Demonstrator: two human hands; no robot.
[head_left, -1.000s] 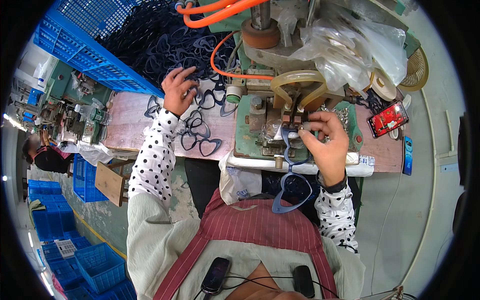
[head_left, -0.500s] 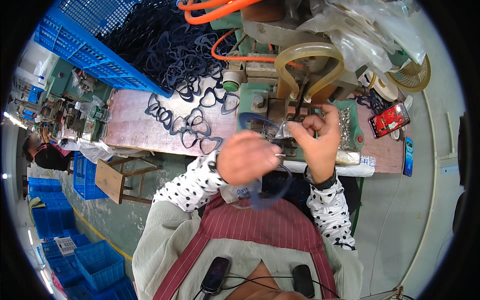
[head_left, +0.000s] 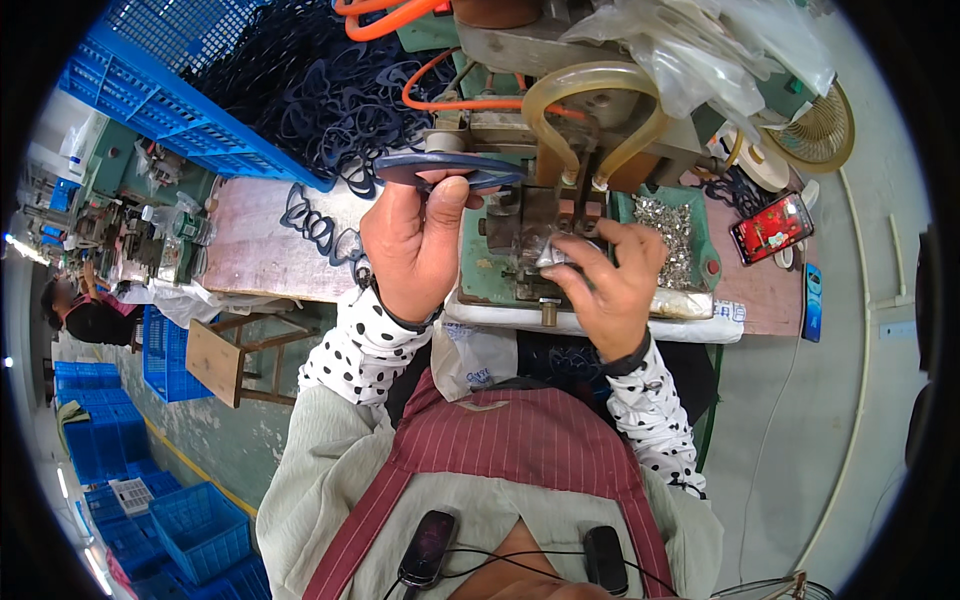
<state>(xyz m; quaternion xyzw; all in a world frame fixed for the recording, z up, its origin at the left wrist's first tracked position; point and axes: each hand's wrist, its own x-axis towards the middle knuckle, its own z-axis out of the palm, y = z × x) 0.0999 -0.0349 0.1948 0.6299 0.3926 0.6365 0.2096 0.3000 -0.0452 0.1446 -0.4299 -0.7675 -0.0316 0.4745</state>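
My left hand (head_left: 410, 250) is closed around a dark blue eyeglass frame front (head_left: 450, 166), holding it edge-on left of the green bench machine (head_left: 490, 262). Thumb and fingers grip it from below. My right hand (head_left: 618, 290) is closed in a pinch at the machine's metal fixture (head_left: 540, 225). A small silvery, shiny patch shows at its fingertips; I cannot make out what it is. Right of the fixture, a green tray (head_left: 706, 240) holds many tiny metal pieces (head_left: 660, 235).
Dark blue frames (head_left: 340, 100) pile up beside a blue crate (head_left: 190, 125); several lie loose on the table (head_left: 250, 240). Orange hose (head_left: 430, 100) and clear tubing (head_left: 595, 72) loop over the machine. A phone (head_left: 772, 228) and a fan (head_left: 825, 130) are right. A wooden stool (head_left: 215, 360) stands left.
My left hand has moved left and up, turning the frame front from hanging low before my apron to edge-on above the table. My right hand has shifted slightly down and left, still pinching.
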